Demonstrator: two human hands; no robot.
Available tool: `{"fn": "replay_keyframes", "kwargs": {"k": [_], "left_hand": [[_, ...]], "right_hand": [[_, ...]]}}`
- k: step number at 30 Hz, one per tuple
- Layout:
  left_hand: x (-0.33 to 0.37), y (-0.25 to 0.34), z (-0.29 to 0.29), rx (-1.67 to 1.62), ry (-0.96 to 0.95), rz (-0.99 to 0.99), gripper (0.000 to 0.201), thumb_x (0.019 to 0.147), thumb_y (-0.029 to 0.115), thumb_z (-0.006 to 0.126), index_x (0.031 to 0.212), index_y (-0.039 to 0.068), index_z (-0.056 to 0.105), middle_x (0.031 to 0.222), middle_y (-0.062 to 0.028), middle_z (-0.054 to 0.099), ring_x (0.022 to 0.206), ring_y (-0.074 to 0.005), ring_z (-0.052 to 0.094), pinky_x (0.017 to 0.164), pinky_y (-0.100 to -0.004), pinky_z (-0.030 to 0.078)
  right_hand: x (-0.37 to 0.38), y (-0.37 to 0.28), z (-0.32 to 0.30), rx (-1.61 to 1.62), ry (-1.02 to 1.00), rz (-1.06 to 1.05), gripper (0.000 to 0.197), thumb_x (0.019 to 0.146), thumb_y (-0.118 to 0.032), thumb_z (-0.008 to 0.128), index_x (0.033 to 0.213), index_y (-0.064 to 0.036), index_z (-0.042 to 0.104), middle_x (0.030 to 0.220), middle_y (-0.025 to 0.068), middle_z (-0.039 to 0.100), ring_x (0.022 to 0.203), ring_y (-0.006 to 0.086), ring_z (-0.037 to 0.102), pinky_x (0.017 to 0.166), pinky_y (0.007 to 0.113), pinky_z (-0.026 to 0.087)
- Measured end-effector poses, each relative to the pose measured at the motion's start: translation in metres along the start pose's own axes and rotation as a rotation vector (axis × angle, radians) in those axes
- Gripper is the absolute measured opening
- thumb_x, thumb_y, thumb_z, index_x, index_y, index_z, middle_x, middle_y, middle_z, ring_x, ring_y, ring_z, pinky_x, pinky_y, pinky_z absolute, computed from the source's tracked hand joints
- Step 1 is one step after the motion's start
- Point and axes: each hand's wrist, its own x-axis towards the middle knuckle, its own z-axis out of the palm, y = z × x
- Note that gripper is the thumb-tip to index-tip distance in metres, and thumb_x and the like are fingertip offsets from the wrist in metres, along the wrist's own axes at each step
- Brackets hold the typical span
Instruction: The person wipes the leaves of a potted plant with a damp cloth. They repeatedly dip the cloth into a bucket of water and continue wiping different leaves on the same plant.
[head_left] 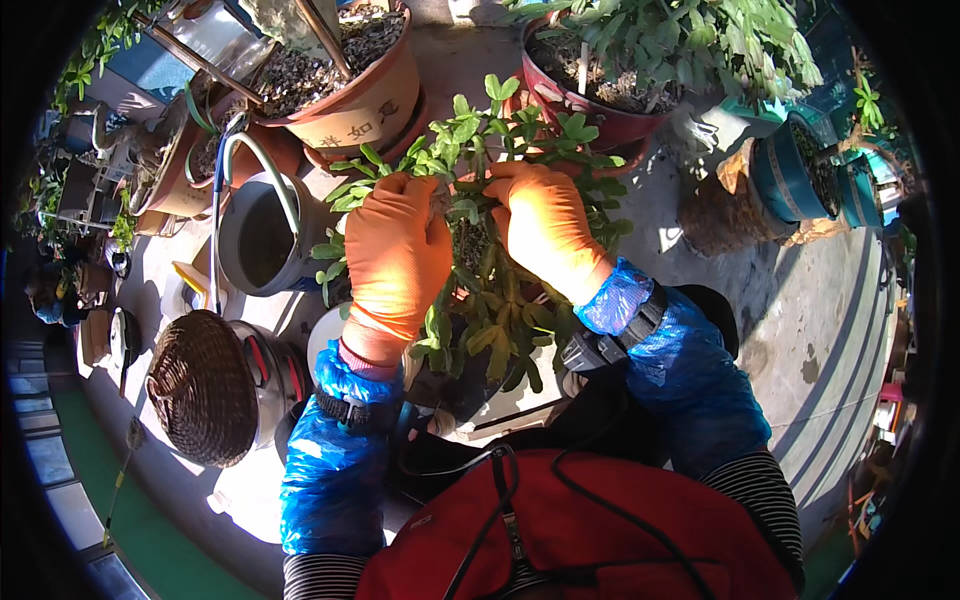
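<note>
In front of me grows a Christmas cactus (495, 335) with flat, segmented green stems hanging on all sides; its pot is mostly hidden under the leaves. My left hand (398, 255), in an orange glove, is closed at the upper left of the plant, fingertips curled in among the stems. Across from it, my right hand (548, 225), gloved alike, pinches at a stem near the plant's middle. The exact bits between the fingers are hard to make out. Blue plastic sleeves with black straps cover both forearms.
A large tan pot (355, 115) stands far left and a red pot (600, 125) far right. Left of me are a grey bucket (262, 235) with a curved handle and a woven basket (203, 388). Teal pots (790, 172) sit beside a rough brown block (725, 215) at right.
</note>
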Motion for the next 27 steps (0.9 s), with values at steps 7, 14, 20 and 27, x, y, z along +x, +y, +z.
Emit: {"fn": "replay_keyframes", "kwargs": {"k": [7,14,20,27], "left_hand": [[-0.008,0.014,0.023,-0.061,-0.167,0.035,0.037,0.082,0.005,0.075,0.118,0.005,0.07,0.113,-0.0165,0.071,0.098,-0.0386,0.069,0.085,-0.0461,0.056],[-0.002,-0.002,0.003,0.113,-0.085,0.022,0.021,0.079,0.007,0.069,0.1,0.005,0.069,0.092,-0.0167,0.068,0.081,-0.038,0.065,0.071,-0.048,0.052],[0.0,0.016,0.014,-0.156,-0.003,0.008,0.039,0.082,0.0,0.075,0.121,0.003,0.07,0.115,-0.0187,0.071,0.096,-0.0391,0.071,0.085,-0.0446,0.058],[-0.003,0.012,0.028,0.012,-0.22,0.063,0.04,0.08,0.004,0.074,0.12,0.007,0.07,0.112,-0.0174,0.07,0.095,-0.0388,0.069,0.082,-0.0476,0.056]], "right_hand": [[0.001,0.005,0.004,0.027,-0.002,0.015,0.025,0.08,-0.001,0.068,0.102,-0.0024,0.079,0.12,0.0132,0.075,0.107,0.0359,0.069,0.094,0.045,0.056],[-0.001,0.004,0.001,0.038,0.024,-0.003,0.03,0.08,0.002,0.065,0.105,-0.0032,0.079,0.121,0.0129,0.074,0.108,0.0364,0.07,0.095,0.044,0.056],[0.0,0.005,0.002,0.043,0.034,0.071,0.029,0.082,0.003,0.063,0.106,0.0013,0.077,0.125,0.0186,0.073,0.11,0.0389,0.07,0.097,0.046,0.056],[0.003,0.008,0.003,0.101,0.058,0.034,0.022,0.087,-0.005,0.064,0.104,0.0046,0.076,0.116,0.0231,0.073,0.096,0.0416,0.072,0.086,0.048,0.057]]}}
